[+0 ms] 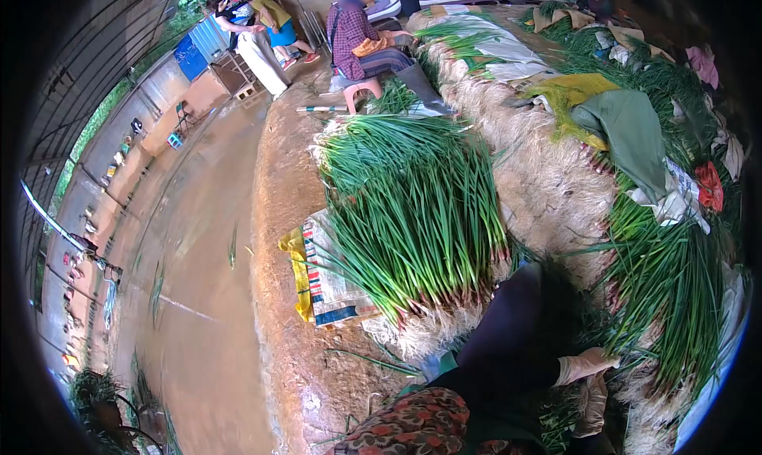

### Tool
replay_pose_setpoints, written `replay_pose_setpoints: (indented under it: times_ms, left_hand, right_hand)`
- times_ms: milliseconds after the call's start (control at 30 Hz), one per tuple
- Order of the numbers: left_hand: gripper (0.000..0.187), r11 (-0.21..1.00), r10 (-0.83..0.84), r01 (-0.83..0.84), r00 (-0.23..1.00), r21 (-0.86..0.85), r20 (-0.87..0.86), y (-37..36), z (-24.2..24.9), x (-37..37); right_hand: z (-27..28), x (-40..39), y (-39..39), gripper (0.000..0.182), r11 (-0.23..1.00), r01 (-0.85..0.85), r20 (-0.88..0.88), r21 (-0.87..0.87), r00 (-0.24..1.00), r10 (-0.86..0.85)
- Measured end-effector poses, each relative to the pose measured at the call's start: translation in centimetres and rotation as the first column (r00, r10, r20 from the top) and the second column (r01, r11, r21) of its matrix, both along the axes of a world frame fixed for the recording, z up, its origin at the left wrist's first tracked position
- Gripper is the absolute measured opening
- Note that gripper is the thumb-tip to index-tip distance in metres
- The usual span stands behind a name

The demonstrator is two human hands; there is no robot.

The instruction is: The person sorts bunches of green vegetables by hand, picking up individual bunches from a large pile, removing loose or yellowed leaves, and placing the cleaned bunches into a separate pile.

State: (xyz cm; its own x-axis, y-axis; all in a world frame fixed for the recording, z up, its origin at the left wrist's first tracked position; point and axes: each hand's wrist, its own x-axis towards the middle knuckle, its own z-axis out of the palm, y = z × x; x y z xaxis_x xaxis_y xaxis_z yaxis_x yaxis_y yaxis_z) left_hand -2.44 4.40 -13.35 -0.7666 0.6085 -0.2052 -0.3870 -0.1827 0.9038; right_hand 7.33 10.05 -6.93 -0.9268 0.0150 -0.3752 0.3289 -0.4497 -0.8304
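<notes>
My left hand (586, 366), in a pale glove, reaches right to the root ends of a pile of green onions (667, 296). Its fingers look drawn together, and what they hold, if anything, is hidden. Just below it is my right hand (591, 407), also gloved, with its fingers mostly out of sight. Loose green leaves (558, 423) lie beside the hands. Ahead of my knee, a large stack of green onions (417, 209) lies with its pale roots toward me, partly on a printed woven sack (337, 276).
A person (357, 42) sits on a pink stool (362, 94) ahead, handling onions. Two more people stand at the far left. A green cloth (627, 134) and yellow netting (575, 98) cover part of the right pile. A wet brown floor (190, 264) lies left of the raised earth edge.
</notes>
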Motion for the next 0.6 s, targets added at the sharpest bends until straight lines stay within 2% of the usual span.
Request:
replay_pose_setpoints:
  times_ms: [33, 100, 133, 233, 333, 367, 400, 433, 467, 500, 533, 567, 600]
  left_hand:
    - [0.036, 1.000, -0.024, 0.024, 1.000, 0.009, -0.001, -0.2, 0.1, 0.0]
    - [0.039, 0.997, -0.077, 0.077, 0.997, 0.029, -0.006, -0.4, 0.5, 0.0]
    - [0.041, 0.993, -0.059, 0.057, 0.998, 0.101, 0.018, -0.8, 1.2, 0.5]
    - [0.043, 0.995, -0.095, 0.096, 0.995, 0.012, -0.033, -2.5, 3.3, 0.6]
    - [0.048, 0.972, 0.178, -0.151, 0.974, 0.180, -0.143, -2.5, 3.5, -0.1]
    - [0.046, 0.949, 0.304, -0.280, 0.937, 0.146, -0.174, -1.8, 1.6, -2.0]
    - [0.044, 0.914, 0.317, -0.348, 0.934, 0.208, 0.167, -2.6, 3.3, -2.7]
    - [0.044, 0.870, 0.273, -0.430, 0.827, 0.241, 0.491, -3.7, 5.5, -3.5]
    - [0.040, 0.865, 0.333, -0.457, 0.832, 0.208, 0.443, -4.1, 4.7, -4.6]
    - [0.037, 0.859, 0.389, -0.482, 0.835, 0.175, 0.390, -4.3, 3.3, -5.9]
    - [0.038, 0.823, 0.410, -0.533, 0.796, 0.196, 0.446, -4.3, 3.1, -6.6]
    - [0.039, 0.884, 0.352, -0.441, 0.845, 0.153, 0.402, -4.0, 2.8, -6.1]
    - [0.041, 0.933, 0.286, -0.344, 0.889, 0.108, 0.358, -4.1, 3.2, -5.5]
  right_hand:
    - [-0.8, -0.1, 0.2, 0.040, 0.998, 0.047, -0.029, 0.041, 0.999, -0.046]
    - [-1.0, 0.0, 1.2, 0.030, 0.982, 0.011, 0.023, 0.189, 1.000, -0.016]
    - [-0.9, 0.1, 1.1, 0.028, 0.983, 0.001, 0.032, 0.186, 0.999, -0.008]
    - [-0.6, 0.7, 0.9, 0.025, 0.990, -0.024, 0.066, 0.142, 0.998, 0.015]
    - [-0.1, 1.9, 1.3, 0.029, 0.996, -0.066, 0.140, 0.052, 0.988, 0.059]
    - [0.2, 2.5, 2.1, 0.031, 0.997, -0.076, 0.189, -0.004, 0.979, 0.075]
    - [0.9, 2.9, 3.6, 0.034, 0.989, -0.092, 0.295, -0.119, 0.947, 0.123]
    - [0.8, 3.4, 6.1, 0.038, 0.932, -0.097, 0.433, -0.350, 0.865, 0.253]
    - [-2.1, 4.0, 12.3, 0.036, 0.562, -0.010, 0.412, -0.827, 0.670, 0.617]
    - [-1.9, 4.4, 13.1, 0.034, 0.499, -0.014, 0.369, -0.866, 0.656, 0.659]
    - [-0.9, 4.7, 12.2, 0.032, 0.599, -0.036, 0.399, -0.800, 0.714, 0.575]
    - [-0.3, 4.8, 10.8, 0.032, 0.766, -0.071, 0.413, -0.639, 0.808, 0.419]
    - [1.2, 4.9, 7.6, 0.032, 0.948, -0.071, 0.376, -0.310, 0.907, 0.191]
